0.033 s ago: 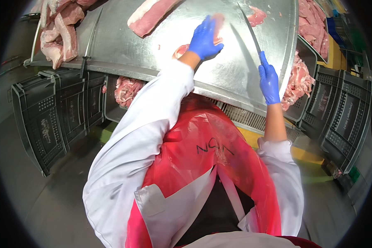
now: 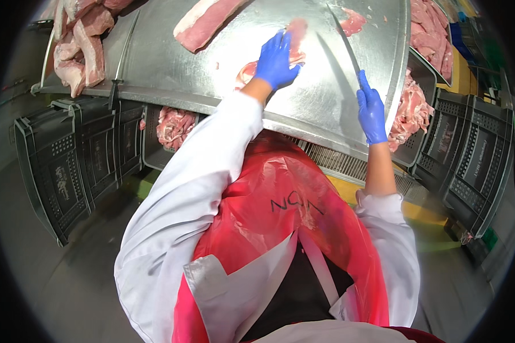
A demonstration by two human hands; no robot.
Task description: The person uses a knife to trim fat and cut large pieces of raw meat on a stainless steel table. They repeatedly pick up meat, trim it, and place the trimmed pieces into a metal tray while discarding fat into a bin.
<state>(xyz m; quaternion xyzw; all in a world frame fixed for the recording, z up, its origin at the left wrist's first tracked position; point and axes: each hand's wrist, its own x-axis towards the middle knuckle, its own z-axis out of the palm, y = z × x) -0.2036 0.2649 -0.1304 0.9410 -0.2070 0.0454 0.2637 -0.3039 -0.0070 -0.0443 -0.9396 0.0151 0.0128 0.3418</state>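
Note:
My left hand (image 2: 276, 62), in a blue glove, lies flat with fingers stretched out over a thin piece of pink meat (image 2: 296, 35) on the metal table. Parts of that meat show beyond the fingers and beside the wrist; the palm hides the rest. In my gloved right hand (image 2: 372, 116) is a knife (image 2: 345, 43), gripped by its handle, which the fingers cover. Its long, narrow blade points away from me over the table. A long slab of meat (image 2: 203, 28) rests farther back, left of my left hand. Near the knife's tip lies a small meat scrap (image 2: 353, 23).
The metal table (image 2: 172, 74) has a raised front edge. Large meat pieces (image 2: 89, 51) are heaped at its left, near a thin rod-like tool with a dark handle (image 2: 114, 91). Trimmings fill crates (image 2: 174, 127) below left and right (image 2: 412, 111). Dark crates (image 2: 57, 166) stand at both sides.
My left hand has slid slightly left and toward me over the thin meat, and more of the meat shows beside the wrist. My right hand and the knife have hardly moved.

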